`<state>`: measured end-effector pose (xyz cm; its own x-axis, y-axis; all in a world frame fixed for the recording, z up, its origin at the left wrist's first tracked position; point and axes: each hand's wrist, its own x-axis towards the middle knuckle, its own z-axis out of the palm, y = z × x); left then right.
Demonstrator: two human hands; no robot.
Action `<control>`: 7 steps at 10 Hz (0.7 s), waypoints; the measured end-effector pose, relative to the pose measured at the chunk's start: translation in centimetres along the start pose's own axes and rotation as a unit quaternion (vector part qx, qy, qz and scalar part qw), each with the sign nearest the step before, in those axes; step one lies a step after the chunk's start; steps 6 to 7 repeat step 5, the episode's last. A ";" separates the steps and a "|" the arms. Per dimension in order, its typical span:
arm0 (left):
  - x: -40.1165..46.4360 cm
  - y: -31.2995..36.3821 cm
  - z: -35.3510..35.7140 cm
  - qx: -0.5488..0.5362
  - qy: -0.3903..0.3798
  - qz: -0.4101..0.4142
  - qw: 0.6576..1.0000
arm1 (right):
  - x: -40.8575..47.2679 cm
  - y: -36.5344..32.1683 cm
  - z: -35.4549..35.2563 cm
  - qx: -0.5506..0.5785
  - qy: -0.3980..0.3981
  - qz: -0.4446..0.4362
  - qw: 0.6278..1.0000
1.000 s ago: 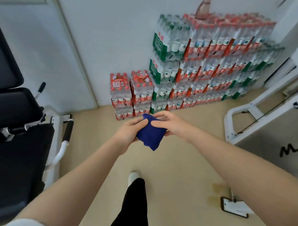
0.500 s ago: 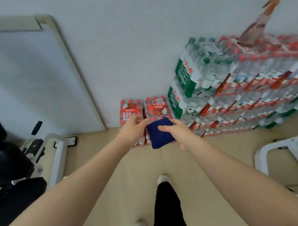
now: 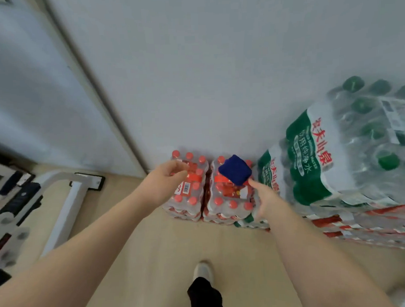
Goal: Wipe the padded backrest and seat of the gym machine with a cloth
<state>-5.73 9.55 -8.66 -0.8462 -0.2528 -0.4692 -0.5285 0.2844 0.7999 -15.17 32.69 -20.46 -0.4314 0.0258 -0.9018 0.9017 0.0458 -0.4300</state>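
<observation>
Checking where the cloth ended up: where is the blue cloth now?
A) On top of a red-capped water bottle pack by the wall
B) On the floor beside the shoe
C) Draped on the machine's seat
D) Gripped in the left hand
A: the blue cloth lies on the red-capped bottle pack by the wall, the right hand just below it and the left hand apart.

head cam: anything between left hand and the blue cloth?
Head view: only the tops of two red-capped bottle packs show between the left hand and the cloth. Nothing else.
</observation>
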 end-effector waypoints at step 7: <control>-8.3 -3.0 -6.1 0.043 0.100 0.000 0.994 | -15.3 0.4 13.1 -0.463 -0.044 -0.421 0.778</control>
